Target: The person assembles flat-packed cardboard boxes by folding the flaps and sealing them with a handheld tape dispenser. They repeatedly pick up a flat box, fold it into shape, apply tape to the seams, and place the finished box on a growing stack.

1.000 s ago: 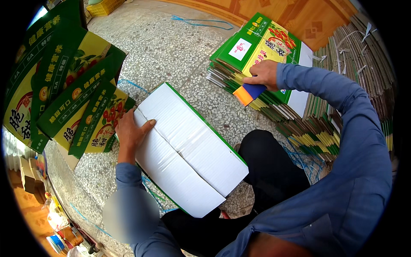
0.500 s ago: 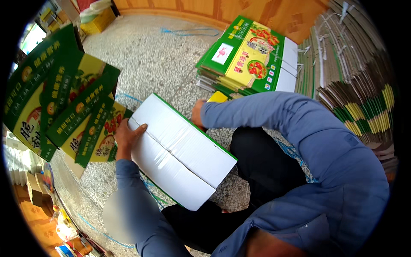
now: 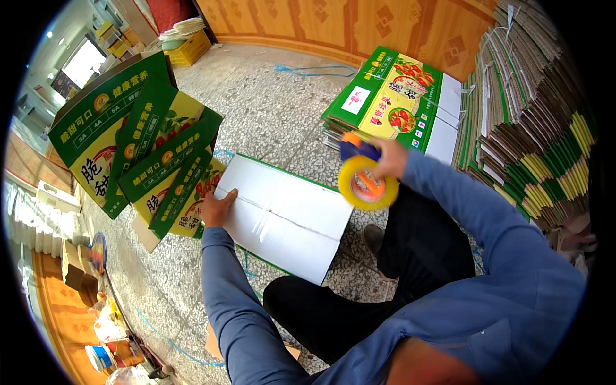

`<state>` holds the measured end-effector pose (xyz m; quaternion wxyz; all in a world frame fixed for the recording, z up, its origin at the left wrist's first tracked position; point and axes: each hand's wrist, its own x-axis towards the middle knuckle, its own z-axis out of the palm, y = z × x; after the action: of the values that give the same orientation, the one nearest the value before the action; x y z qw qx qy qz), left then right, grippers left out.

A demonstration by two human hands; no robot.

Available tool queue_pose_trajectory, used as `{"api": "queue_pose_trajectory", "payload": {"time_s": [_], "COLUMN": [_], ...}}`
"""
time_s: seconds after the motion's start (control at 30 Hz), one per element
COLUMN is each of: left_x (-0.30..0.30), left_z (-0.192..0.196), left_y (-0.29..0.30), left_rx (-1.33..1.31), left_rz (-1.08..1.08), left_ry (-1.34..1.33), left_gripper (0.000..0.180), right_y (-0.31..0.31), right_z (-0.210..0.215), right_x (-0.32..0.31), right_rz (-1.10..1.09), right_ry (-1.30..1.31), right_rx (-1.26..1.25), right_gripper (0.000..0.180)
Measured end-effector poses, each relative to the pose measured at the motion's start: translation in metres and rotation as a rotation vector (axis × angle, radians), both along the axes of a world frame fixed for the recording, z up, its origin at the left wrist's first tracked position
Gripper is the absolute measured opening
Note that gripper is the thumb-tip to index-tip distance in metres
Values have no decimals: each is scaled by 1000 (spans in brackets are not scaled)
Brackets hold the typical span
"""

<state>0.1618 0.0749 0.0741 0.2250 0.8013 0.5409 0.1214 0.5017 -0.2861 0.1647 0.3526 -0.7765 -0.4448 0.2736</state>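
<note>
A white-faced cardboard carton (image 3: 289,208) with green edges lies on the floor before me, a seam running along its upper face. My left hand (image 3: 217,208) grips its far left end, thumb on top; its other fingers are partly hidden at the side. Above the carton's right end, my right hand (image 3: 390,159) is closed around a tape dispenser (image 3: 350,179) with a large yellow roll and orange and dark blue parts. The dispenser is raised off the carton.
Green and yellow printed cartons (image 3: 138,141) pile up at left. Flat printed cartons (image 3: 391,99) are stacked at back right, beside tall bundles of folded cardboard (image 3: 513,122). Blue strapping (image 3: 314,68) lies on the speckled floor (image 3: 256,96). A yellow crate (image 3: 189,50) stands by the wooden panel (image 3: 289,25).
My right hand has come up from beside the carton's far edge to above its right end, bringing the tape dispenser into full view. My left hand stays on the carton's left end.
</note>
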Motion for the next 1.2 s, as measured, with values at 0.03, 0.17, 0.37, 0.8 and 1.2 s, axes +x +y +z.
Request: {"api": "queue_pose_trajectory", "payload": {"time_s": [0.03,0.17,0.37,0.8,1.2], "left_x": [-7,-50,-80,-146,-59], "left_z": [-2,-14,22,-33,79], "left_y": [2,0,-79,-135,-170], "left_rx": [27,81,10,-212,-644], "left_rz": [23,151,416,405,257], "left_ry": [5,15,179,-285,-920], "left_gripper": [85,86,83,78,55], "right_y": [-23,-35,19,93,91], "right_z": [-19,-57,-46,6,-2], "right_x": [-10,-65,-36,-157,-146], "right_rz": [-13,-152,-128,472,558], "right_ry": [158,115,-221,-450,-528], "right_rx": [109,178,196,386,452], "right_gripper": [75,73,72,72,73]}}
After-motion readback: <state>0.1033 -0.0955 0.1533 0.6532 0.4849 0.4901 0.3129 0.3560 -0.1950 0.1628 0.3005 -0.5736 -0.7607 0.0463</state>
